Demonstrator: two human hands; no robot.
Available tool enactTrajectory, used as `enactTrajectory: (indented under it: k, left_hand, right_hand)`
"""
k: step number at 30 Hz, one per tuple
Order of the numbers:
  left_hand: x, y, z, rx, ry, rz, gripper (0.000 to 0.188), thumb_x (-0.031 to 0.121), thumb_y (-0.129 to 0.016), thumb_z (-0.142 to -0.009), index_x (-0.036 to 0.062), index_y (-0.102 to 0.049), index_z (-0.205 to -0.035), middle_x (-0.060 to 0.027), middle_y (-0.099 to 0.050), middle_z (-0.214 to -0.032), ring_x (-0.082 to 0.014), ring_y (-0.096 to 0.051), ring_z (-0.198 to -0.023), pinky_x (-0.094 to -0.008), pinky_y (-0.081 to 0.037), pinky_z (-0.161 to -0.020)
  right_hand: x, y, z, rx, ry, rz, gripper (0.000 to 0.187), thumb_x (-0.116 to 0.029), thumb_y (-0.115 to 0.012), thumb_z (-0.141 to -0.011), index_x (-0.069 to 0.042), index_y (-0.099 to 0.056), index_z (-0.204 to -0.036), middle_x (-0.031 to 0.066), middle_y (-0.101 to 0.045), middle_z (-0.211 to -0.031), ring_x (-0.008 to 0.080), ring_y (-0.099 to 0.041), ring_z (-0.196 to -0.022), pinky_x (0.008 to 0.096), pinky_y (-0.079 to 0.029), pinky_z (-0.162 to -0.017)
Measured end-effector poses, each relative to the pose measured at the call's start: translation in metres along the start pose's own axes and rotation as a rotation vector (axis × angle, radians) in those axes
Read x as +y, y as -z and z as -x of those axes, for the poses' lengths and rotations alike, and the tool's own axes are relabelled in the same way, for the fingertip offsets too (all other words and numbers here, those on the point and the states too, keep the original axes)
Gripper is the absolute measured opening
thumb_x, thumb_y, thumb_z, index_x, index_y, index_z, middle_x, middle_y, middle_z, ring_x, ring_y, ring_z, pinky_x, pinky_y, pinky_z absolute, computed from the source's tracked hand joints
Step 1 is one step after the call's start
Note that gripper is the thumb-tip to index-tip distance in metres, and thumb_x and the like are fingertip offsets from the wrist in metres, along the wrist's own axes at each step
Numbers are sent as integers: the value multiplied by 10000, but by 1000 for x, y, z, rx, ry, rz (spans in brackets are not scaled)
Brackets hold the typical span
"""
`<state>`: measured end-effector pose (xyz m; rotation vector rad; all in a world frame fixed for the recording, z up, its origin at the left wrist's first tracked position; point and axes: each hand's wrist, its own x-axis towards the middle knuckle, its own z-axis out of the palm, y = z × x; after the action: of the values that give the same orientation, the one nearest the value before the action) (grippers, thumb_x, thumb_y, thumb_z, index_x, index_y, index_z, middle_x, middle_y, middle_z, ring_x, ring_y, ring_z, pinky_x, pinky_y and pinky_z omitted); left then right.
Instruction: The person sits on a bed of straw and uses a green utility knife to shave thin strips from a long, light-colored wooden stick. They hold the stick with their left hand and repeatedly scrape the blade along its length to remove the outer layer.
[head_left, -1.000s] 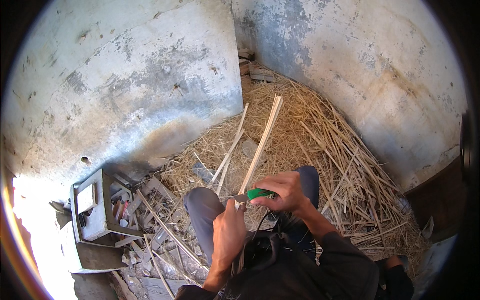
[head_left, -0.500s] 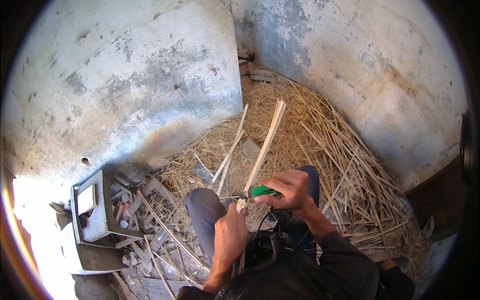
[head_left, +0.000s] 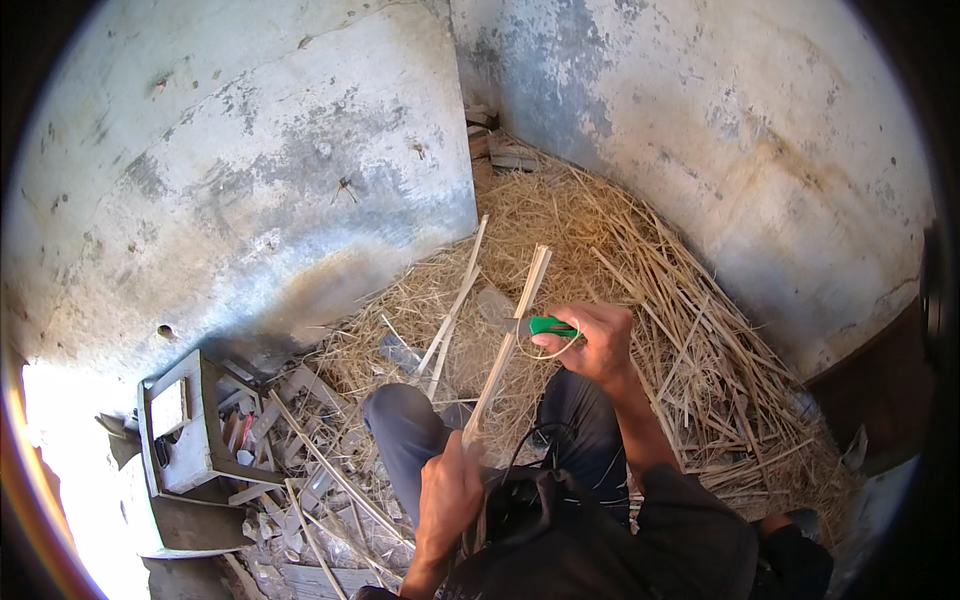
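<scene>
My left hand [head_left: 451, 490] is closed round the lower end of a pale split-bamboo strip [head_left: 497, 372], which slants up and away over my knees. In my right hand [head_left: 600, 340] is a green-handled knife [head_left: 553, 327], its dark blade lying across the strip partway up. A thin curled shaving [head_left: 575, 347] loops beneath the knife handle, by my right fingers. The strip's far end looks split into thin slats. Beyond my left knee, a couple of loose pale strips [head_left: 455, 310] lie crossed on the shavings.
Shavings [head_left: 560, 220] cover the floor toward the corner. A pile of long strips [head_left: 700, 350] lies along the right wall. At left stands a worn wooden box-like frame [head_left: 205, 430] among scraps. Peeling walls [head_left: 300, 180] rise close behind.
The knife and my right hand have moved up along the strip, away from my left hand. My left hand and the strip are slightly lower. A curled shaving now shows by the knife.
</scene>
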<state>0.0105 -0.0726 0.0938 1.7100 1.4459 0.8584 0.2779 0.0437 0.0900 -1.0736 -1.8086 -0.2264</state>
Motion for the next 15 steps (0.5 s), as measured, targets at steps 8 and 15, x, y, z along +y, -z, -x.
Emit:
enactTrajectory:
  k: [8,15]
  left_hand:
    - [-23,1,24,-111,29,-41,132,94,-584,-1034,-27,-543,-1000,-331,-636,-786,-555,-631,-822,-593,-473,-661]
    - [-39,8,-5,62,138,-89,194,149,-534,-1066,-21,-523,-973,-320,-650,-779,-549,-639,-788,-594,-464,-664]
  right_hand:
    - [93,0,-3,133,-575,152,585,-621,-636,-1016,-59,-798,-998,16,-615,-630,155,-535,-504,340,-408,-504]
    - [95,4,2,-703,-668,218,668,-687,-585,-1000,-66,-793,-1129,114,-701,-740,253,-687,-647,419,-496,-604]
